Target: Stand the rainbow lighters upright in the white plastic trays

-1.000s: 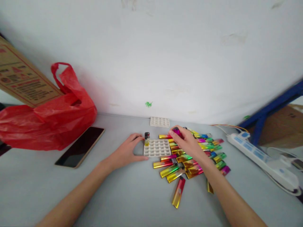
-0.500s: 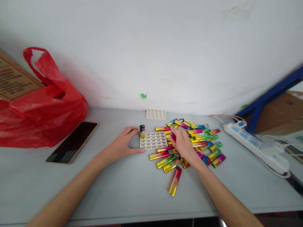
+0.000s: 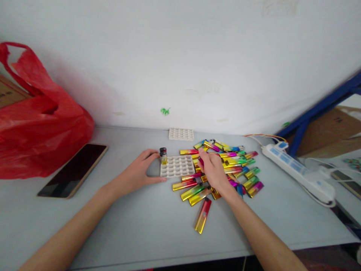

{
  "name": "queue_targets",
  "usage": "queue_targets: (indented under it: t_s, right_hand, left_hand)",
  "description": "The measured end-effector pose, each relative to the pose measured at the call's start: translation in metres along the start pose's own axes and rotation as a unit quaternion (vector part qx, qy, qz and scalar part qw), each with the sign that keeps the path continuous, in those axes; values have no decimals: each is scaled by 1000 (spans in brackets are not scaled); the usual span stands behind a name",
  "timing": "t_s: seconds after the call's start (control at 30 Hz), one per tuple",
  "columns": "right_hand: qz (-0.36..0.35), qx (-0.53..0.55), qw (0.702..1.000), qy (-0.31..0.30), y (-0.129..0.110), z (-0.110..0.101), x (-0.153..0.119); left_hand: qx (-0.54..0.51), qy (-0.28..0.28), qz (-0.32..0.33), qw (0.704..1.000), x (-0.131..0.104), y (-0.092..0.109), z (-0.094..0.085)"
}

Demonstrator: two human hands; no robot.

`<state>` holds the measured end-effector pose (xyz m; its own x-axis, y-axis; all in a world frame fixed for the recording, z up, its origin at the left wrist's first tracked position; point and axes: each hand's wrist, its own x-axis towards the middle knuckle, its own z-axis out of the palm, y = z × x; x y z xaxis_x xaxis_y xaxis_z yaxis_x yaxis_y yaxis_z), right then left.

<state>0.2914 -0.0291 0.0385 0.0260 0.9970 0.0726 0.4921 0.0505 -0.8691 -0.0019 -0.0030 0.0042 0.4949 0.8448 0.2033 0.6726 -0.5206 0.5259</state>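
A white tray (image 3: 177, 166) with rows of oval holes lies on the table. Two lighters (image 3: 163, 156) with dark tops stand upright in its far left corner. My left hand (image 3: 138, 169) curves around the tray's left edge, thumb at the near corner and fingertips by the standing lighters. My right hand (image 3: 214, 169) is closed over the pile at the tray's right, with the dark red end of a lighter (image 3: 200, 161) showing at its fingers; the rest of that lighter is hidden. The pile of shiny multicoloured lighters (image 3: 232, 162) spreads under and around this hand.
Nearer me lies a single red and gold lighter (image 3: 203, 216). A second white tray (image 3: 181, 134) sits by the wall. To the left are a phone (image 3: 75, 171) and a red plastic bag (image 3: 47, 120). On the right lies a white power strip (image 3: 299, 175) with cables.
The whole view has shifted slightly, moving things a little left in the picture. My left hand stays at the tray, and my right hand remains over the pile with the lighter end at its fingers.
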Motion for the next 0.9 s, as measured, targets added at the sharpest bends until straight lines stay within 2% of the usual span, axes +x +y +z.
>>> queue_targets:
  t_s: [0.23, 0.4, 0.6, 0.83, 0.9]
  right_hand:
    - [-1, -36, 999, 2, 3, -4, 2]
    - [9, -23, 1000, 10, -1, -3, 0]
    - [-73, 3, 997, -1, -2, -3, -5]
    - [-190, -63, 980, 3, -5, 4, -7]
    - [-202, -71, 977, 5, -8, 7, -8]
  left_hand:
    - [4, -8, 4, 1000, 0, 1, -1]
    - [22, -32, -6, 999, 0, 5, -4]
    - [-3, -12, -7, 1000, 0, 6, -3]
    - [-13, -11, -5, 1000, 0, 5, 0]
    - [-14, -19, -1, 1000, 0, 4, 1]
